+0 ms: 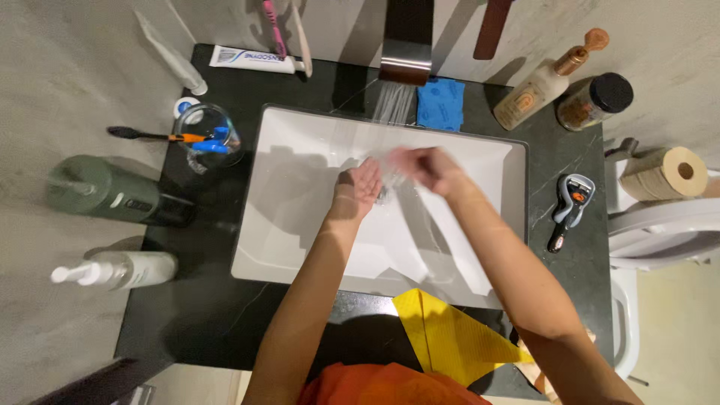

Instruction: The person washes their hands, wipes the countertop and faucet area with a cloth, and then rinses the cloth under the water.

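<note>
Rinsing under the flat metal faucet's (pixel 406 64) stream, the left hand (pixel 360 187) lies open, palm up, over the white rectangular sink (pixel 300 225); the right hand (pixel 424 166) (motion-blurred) looks loosely curled, gripping nothing. Splashing could wet the black stone counter (pixel 562 150) and yellow cloth (pixel 450 337).

A dark, marbled stone countertop (pixel 225 315) surrounds a white rectangular sink (pixel 300 225). On it lie a blue folded cloth (pixel 440 104), a white toothpaste tube (pixel 251 59), a clear glass tumbler (pixel 210 136), a grey-and-orange razor (pixel 570 206), a dark-lidded jar (pixel 596 100) and a yellow cloth (pixel 450 337).
</note>
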